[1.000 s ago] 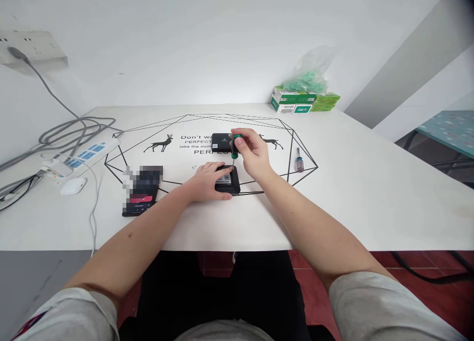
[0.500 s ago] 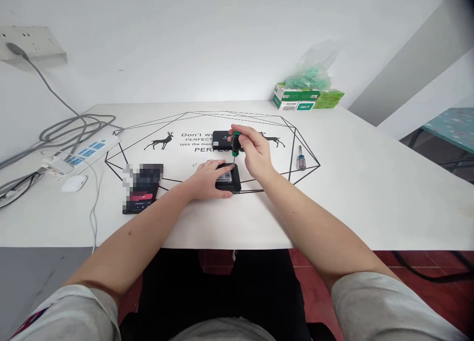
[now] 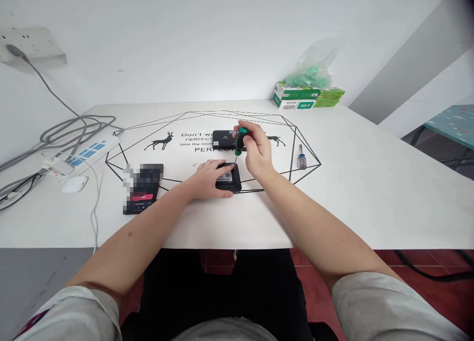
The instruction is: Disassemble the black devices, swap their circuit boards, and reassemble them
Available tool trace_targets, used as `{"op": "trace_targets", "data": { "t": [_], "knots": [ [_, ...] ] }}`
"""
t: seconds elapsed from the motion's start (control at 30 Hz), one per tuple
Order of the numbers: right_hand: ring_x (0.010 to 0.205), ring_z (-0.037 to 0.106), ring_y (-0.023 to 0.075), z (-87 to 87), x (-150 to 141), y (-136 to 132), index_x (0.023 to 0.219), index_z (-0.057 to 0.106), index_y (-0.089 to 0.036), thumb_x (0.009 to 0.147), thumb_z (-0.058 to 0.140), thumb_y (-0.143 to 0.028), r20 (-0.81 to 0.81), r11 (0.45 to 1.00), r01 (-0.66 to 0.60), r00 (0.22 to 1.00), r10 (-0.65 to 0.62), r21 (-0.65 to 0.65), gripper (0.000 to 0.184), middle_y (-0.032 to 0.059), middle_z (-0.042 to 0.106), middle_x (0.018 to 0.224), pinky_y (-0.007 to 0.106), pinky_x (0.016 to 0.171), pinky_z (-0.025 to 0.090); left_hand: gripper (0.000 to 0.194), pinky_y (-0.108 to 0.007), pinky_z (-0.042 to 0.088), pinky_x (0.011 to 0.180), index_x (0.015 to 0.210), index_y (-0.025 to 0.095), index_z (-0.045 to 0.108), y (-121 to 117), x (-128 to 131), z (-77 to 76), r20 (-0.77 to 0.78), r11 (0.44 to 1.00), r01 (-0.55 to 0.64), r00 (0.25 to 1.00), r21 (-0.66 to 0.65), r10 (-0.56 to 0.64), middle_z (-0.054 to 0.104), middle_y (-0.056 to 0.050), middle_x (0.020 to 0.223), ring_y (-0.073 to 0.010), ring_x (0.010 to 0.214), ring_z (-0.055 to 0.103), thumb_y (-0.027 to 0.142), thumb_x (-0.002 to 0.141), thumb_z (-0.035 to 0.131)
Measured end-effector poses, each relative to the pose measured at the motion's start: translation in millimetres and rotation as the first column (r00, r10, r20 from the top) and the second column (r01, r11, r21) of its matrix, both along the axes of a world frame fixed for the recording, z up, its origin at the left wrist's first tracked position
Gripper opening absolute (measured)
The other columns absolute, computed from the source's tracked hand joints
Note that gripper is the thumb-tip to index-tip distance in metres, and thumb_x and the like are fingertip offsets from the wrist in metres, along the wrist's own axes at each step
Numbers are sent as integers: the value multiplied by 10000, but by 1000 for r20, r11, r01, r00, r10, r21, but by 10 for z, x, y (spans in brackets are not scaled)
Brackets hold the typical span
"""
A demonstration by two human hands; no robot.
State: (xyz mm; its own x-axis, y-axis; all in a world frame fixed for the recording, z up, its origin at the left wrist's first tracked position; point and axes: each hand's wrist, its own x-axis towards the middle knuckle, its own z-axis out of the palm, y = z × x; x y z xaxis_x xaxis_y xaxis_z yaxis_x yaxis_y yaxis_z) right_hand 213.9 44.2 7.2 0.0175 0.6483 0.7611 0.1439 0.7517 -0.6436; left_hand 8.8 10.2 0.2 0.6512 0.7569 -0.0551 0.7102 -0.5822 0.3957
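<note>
Since half a second before, we see the green-and-black screwdriver (image 3: 241, 139) lean more: its top tips to the right, and our right hand (image 3: 258, 152) goes a little with it, while our left hand (image 3: 205, 181) keeps almost the same place. The fingers of our right hand are closed around the handle, pinching it near the upper part. The fingers of our left hand are spread over the black case (image 3: 234, 186), with the forefinger reaching along its far side to the shaft and the thumb lying along its near edge.

This case lies flat on the tabletop (image 3: 355, 203), its label facing up, and the thin shaft comes down at its far right corner – whether the tip sits in a hole, we cannot tell. Behind it is a second black box (image 3: 221, 142); to the right, well apart, lies another screwdriver (image 3: 302, 161).

We judge the case to be light, stiff and rather slippery, so it may turn under the twisting force. It is better to press it by its edges, away from the tip. The screwdriver seems light also – its thick handle gives the surest hold.
</note>
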Motion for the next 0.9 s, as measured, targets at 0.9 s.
{"op": "trace_targets", "data": {
  "t": [0.9],
  "knots": [
    [959,660,224,-1,-7,-7,1392,586,-319,1026,607,-438,53,993,118,992,-119,28,386,65,673,1147,461,863,608,952,-614,199,1321,1691,290,420,-7,-6,-2,1,1000,-1,1000,-9,1,281,-146,1785,-424,1642,212,651,877,758]
  ]
}}
